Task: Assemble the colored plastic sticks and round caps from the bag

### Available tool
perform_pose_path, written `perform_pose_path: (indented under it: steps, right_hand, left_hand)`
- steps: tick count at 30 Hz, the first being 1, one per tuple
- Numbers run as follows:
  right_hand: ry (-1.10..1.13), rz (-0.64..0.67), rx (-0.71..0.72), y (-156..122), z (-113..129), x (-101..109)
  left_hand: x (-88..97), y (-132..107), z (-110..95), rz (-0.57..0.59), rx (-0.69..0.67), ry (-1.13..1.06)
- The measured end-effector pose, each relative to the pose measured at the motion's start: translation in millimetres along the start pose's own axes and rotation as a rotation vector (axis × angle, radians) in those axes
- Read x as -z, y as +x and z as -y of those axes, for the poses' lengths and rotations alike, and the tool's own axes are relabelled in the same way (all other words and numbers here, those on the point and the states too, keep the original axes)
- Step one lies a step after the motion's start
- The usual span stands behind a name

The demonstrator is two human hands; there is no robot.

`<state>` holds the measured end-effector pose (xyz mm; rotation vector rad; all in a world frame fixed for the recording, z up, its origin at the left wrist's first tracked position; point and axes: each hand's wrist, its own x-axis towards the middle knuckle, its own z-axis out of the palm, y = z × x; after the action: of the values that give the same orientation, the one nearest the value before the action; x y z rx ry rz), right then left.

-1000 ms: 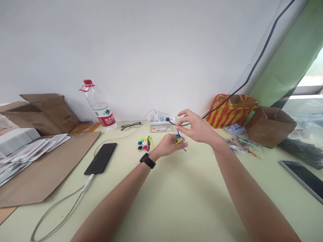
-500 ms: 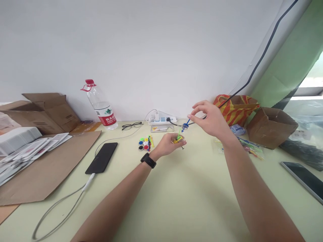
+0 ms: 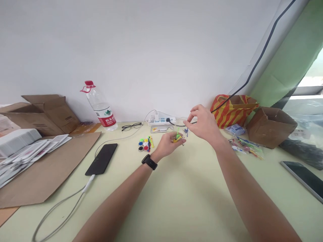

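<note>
My left hand (image 3: 166,145), with a black watch on its wrist, is closed round small yellow and green plastic pieces (image 3: 178,137). Something clear shows around them, too small to make out. Just to the right, my right hand (image 3: 203,122) is raised above the table with thumb and forefinger pinched together. From this pinch hangs a small blue plastic piece (image 3: 186,130), close to the left fingertips; whether it touches the yellow and green pieces I cannot tell. Left of my left hand lie several coloured round pieces (image 3: 143,144) and thin coloured sticks (image 3: 150,142).
Behind the hands sit a power strip (image 3: 161,120) and glasses (image 3: 131,126). To the left are a water bottle (image 3: 104,112), a black phone (image 3: 102,159) and cardboard (image 3: 47,168). Plastic bags of small parts (image 3: 246,146), a cardboard box (image 3: 271,127) and a tablet-like device (image 3: 302,179) lie right.
My right hand has moved a little left and down, and the blue piece now hangs lower and more upright, its long stick no longer showing. The left hand has hardly moved.
</note>
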<state>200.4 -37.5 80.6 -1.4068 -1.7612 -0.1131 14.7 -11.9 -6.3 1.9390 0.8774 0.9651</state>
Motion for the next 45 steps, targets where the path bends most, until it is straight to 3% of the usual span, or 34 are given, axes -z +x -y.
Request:
perform_pose_path:
  steps: [5,9,11,15,20,24,27,33,38,45]
  right_hand:
    - [0.161,0.114,-0.106,1,-7,16]
    - [0.306,0.444,-0.133,-1,-13,32]
    - [0.362,0.538,-0.122,-1,-16,33]
    - [0.415,0.500,-0.064,0,-18,22]
    - [0.450,0.361,0.018,0,-13,11]
    - [0.382,0.307,0.056,0,-12,8]
    - [0.460,0.255,0.042,-1,-10,7]
    - [0.677,0.421,-0.087,-3,-13,0]
    - [0.748,0.368,-0.118,-1,-20,-6]
    - [0.821,0.417,-0.153,-1,-18,-3]
  left_hand:
    - [0.9,0,-3,0.039,0.028,-0.107]
    - [1.5,-1,-4,0.108,0.055,-0.257]
    - [2.7,-3,-3,0.131,0.092,-0.309]
    - [6.4,-7,-2,0.197,0.140,-0.317]
    - [11.6,-7,-2,0.244,0.078,-0.376]
    - [15.8,-4,-4,0.210,0.110,-0.386]
    - [18.2,-2,-6,0.187,0.087,-0.384]
    - [24.2,2,-13,0.054,0.053,-0.317]
    - [33.0,5,-21,0.028,0.028,-0.280]
    - [45.7,6,-28,0.014,-0.004,-0.234]
